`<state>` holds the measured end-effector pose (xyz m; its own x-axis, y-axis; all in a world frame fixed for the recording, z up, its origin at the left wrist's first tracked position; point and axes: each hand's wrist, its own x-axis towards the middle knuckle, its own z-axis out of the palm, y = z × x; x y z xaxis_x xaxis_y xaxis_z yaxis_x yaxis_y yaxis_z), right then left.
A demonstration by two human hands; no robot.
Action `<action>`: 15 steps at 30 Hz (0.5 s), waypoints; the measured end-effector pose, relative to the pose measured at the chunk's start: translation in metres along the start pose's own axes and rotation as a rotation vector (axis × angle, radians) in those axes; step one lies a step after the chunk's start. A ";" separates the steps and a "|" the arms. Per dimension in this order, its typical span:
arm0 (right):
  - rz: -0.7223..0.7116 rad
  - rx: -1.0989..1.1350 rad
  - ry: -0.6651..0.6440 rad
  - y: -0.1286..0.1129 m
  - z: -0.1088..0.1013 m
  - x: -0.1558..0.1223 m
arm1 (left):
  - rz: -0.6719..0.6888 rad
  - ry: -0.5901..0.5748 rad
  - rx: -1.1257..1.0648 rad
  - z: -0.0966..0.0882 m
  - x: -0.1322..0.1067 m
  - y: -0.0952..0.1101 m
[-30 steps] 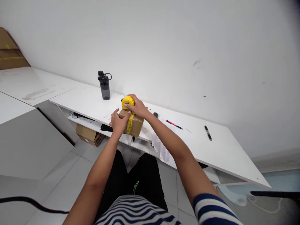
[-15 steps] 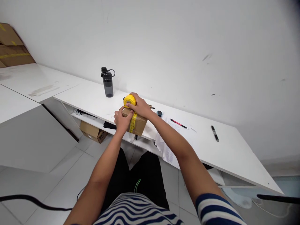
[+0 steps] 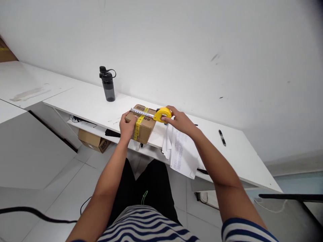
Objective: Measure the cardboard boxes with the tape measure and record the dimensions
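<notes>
A small cardboard box (image 3: pixel 146 130) with yellow printed tape round it is tilted at the front edge of the white desk. My left hand (image 3: pixel 127 126) grips its left side, thumb on top near the end of the tape measure's blade. My right hand (image 3: pixel 178 118) is closed on the yellow tape measure (image 3: pixel 161 115), just past the box's right edge. The white blade (image 3: pixel 141 113) is drawn out across the top of the box, between the left thumb area and the yellow case.
A dark water bottle (image 3: pixel 108 86) stands on the desk (image 3: pixel 85 97) near the wall. Written sheets of paper (image 3: pixel 182 153) hang over the front edge, and a black marker (image 3: pixel 222 137) lies farther right. Below the desk sits an open carton (image 3: pixel 93 140).
My right hand has moved right with the tape measure, from above the box to past its right side. The blade now shows stretched over the box top. The view has shifted right.
</notes>
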<state>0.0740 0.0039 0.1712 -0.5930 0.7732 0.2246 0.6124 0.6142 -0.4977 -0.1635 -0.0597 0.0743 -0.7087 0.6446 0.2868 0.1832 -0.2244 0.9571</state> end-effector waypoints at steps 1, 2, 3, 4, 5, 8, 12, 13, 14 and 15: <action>0.016 0.003 0.014 0.006 -0.002 -0.005 | -0.005 -0.001 -0.003 0.000 0.000 0.001; 0.030 0.007 0.028 0.010 -0.002 -0.010 | -0.005 0.004 -0.002 0.000 0.000 0.001; 0.038 0.010 0.039 0.014 -0.002 -0.013 | -0.005 0.011 0.003 0.000 0.000 0.002; 0.040 0.013 0.050 0.016 0.000 -0.015 | -0.006 0.019 0.006 0.000 0.000 0.002; 0.037 0.014 0.063 0.017 0.002 -0.016 | -0.009 0.025 0.009 0.000 0.000 0.002; 0.030 0.008 0.113 0.015 0.010 -0.014 | -0.015 0.025 0.007 0.000 0.001 0.003; -0.017 -0.001 0.125 -0.003 0.023 0.003 | -0.006 0.028 0.019 0.000 0.000 0.004; -0.035 -0.008 0.118 -0.010 0.027 0.010 | -0.002 0.034 0.024 0.000 -0.001 0.005; -0.054 -0.016 0.106 -0.018 0.033 0.018 | 0.002 0.037 0.027 0.000 -0.001 0.005; -0.071 -0.025 0.095 -0.026 0.039 0.027 | 0.005 0.037 0.028 -0.001 -0.001 0.006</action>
<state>0.0220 0.0023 0.1575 -0.5838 0.7386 0.3371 0.5844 0.6705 -0.4572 -0.1619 -0.0624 0.0793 -0.7324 0.6157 0.2906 0.2056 -0.2069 0.9565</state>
